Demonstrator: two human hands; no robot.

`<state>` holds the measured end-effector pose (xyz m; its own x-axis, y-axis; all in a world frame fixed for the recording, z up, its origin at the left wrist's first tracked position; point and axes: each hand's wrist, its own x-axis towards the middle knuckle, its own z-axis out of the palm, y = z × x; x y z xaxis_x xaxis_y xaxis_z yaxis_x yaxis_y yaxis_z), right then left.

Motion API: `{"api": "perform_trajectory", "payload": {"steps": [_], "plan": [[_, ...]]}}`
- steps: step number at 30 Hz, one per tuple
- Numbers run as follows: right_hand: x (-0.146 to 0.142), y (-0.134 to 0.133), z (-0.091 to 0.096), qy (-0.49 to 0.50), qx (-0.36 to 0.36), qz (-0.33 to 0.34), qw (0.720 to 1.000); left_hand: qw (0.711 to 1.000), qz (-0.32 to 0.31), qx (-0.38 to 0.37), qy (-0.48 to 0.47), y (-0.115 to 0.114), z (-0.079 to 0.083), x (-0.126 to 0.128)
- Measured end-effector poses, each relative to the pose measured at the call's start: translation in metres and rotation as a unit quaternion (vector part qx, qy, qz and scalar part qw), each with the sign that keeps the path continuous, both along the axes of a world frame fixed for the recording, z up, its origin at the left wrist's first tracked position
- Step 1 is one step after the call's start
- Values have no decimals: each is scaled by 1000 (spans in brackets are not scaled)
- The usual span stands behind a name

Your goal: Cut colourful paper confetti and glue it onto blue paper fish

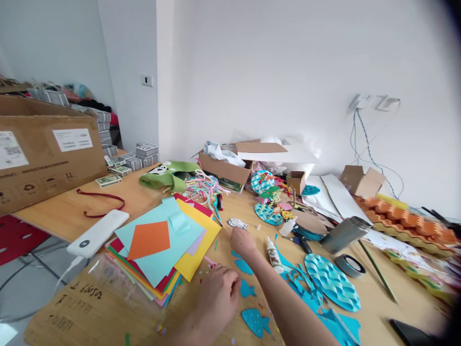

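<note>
My left hand (220, 290) rests low over the table with its fingers curled inward. Whatever it may hold is hidden; a small pink scrap (210, 262) lies just beyond its knuckles. My right hand (244, 241) reaches farther forward, closed, its fingertips mostly out of sight. Right behind it lies a small white patterned cutout (238, 222). Blue paper fish, one of them a dotted blue fish (256, 322), lie in a column beside and between my arms. A white glue bottle (274, 256) lies to the right of my right wrist.
Coloured paper sheets (154, 250) are stacked at left, with a white power bank (98, 234) beside them. At right are a wavy blue disc (332, 282), a tape roll (350, 265), a tilted metal flask (345, 234) and egg trays (403, 218). A large carton (50, 158) stands far left.
</note>
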<state>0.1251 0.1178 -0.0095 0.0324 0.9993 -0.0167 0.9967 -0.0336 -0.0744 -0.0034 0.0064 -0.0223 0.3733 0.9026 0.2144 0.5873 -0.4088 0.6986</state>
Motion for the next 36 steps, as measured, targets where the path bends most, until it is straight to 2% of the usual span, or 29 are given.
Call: {"api": "perform_trajectory", "payload": {"steps": [4, 7, 11, 14, 17, 20, 22, 25, 28, 32, 36], "plan": [[32, -25, 24, -30, 7, -28, 999, 999, 23, -7, -29, 2, 5, -2], [42, -63, 34, -27, 33, -32, 999, 989, 14, -59, -136, 6, 7, -3], [26, -125, 24, 61, 74, 37, 995, 923, -15, -197, -330, 10, 9, -4], [11, -156, 13, 165, 139, 72, 974, 889, -21, -243, -387, 10, 10, -5], [8, -168, 11, 320, 140, 56, 935, 858, -22, -270, -437, 9, 11, -5], [12, -171, 13, 515, 75, 36, 853, 813, -24, -303, -497, 8, 13, -6], [12, -173, 13, 607, 17, 34, 794, 796, -23, -317, -516, 8, 14, -7], [8, -178, 12, 676, -45, 46, 734, 794, -41, -319, -515, 7, 14, -7], [6, -180, 10, 702, -48, 53, 708, 807, -56, -308, -500, 5, 13, -5], [9, -179, 8, 703, -52, 43, 708, 825, -59, -290, -481, 4, 11, -3], [13, -180, 4, 673, -57, 28, 737, 862, -76, -250, -434, 1, 8, 0]]}}
